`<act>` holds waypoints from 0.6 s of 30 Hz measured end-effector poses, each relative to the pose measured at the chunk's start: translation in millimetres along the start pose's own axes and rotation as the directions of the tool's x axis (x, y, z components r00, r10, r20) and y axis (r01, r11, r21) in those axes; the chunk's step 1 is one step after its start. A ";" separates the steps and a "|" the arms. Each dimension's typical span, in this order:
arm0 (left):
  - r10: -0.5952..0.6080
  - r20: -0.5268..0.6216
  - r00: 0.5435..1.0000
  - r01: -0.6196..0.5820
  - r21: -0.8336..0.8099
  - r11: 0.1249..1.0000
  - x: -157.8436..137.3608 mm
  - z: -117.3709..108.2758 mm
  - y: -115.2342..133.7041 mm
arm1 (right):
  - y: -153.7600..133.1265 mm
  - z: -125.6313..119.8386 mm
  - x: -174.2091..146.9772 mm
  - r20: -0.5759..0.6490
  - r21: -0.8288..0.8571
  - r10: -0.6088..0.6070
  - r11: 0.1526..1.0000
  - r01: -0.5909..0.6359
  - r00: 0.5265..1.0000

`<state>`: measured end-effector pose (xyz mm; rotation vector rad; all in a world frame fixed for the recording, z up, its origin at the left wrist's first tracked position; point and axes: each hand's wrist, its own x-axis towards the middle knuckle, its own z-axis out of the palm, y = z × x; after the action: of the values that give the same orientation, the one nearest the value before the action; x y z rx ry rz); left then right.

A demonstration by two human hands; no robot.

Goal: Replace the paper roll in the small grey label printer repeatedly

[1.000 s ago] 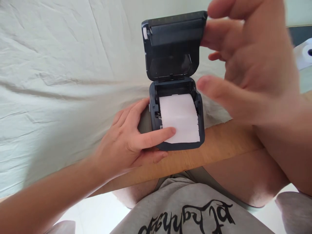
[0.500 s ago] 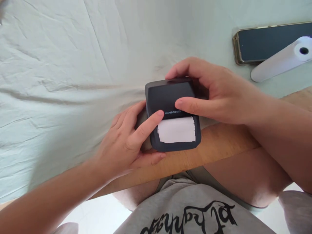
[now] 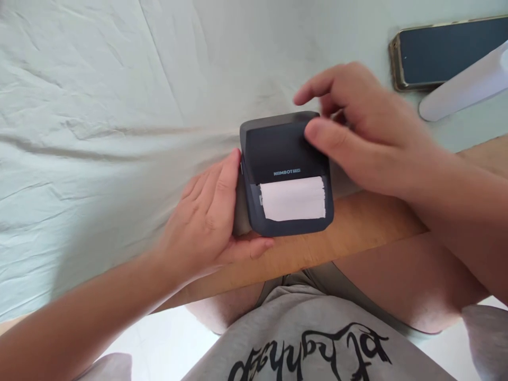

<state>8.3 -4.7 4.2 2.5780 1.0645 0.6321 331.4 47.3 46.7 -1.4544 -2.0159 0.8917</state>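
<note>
Printer: we see a small dark label printer (image 3: 283, 174) sitting at the near edge of the table (image 3: 357, 227), lid down, its front facing us at 6 o'clock.
Paper: a white strip of paper (image 3: 293, 198) sticks out of the slot below the lid and lies flat over the front lip; its free edge looks slightly ragged.
Look: matte charcoal body, rounded corners, a small pale brand mark just above the slot.
Long axis: the printer runs roughly 12 to 6 o'clock, turned a little toward 5 o'clock.
Left hand: our left hand (image 3: 210, 222) cups the printer's left side from 9 o'clock, fingers flat along the wall, thumb (image 3: 250, 247) under the near corner; it steadies the body rather than clamps it.
Right hand: our right hand (image 3: 365, 132) hovers over the lid's far right corner at about 2 o'clock, fingers loosely curled and parted, holding nothing; we cannot tell whether the thumb touches the lid.
Nearer hand: the left, which is in contact.
Surroundings: a creased pale cloth (image 3: 99, 106) covers the table; a phone (image 3: 436, 58) and a white paper roll (image 3: 464, 87) lie well apart at 2 o'clock.
</note>
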 end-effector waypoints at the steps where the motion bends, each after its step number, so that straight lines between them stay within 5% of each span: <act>1: 0.002 0.020 1.000 -0.002 0.001 1.000 -0.9 -1.4 -0.2 | -1.5 -0.9 -0.6 -0.031 -0.033 0.065 0.997 -0.066 0.997; 5: 0.033 0.127 0.991 -0.040 0.049 0.998 -1.7 -8.6 -0.2 | -2.1 -3.4 -2.5 0.027 -0.095 0.127 0.988 -0.124 0.992; 10: 0.002 0.108 0.994 -0.006 0.039 0.999 4.3 -14.1 4.0 | 12.3 -0.7 2.8 0.048 -0.041 0.011 0.999 -0.009 0.999; 18: -0.052 0.102 0.993 0.050 0.019 0.999 2.2 -13.0 5.4 | 14.8 -16.0 8.6 0.036 -0.035 0.067 0.997 -0.066 0.997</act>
<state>6.5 -5.6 18.3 2.5581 1.1029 0.4747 349.5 62.2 46.4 -1.5420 -2.0295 0.9224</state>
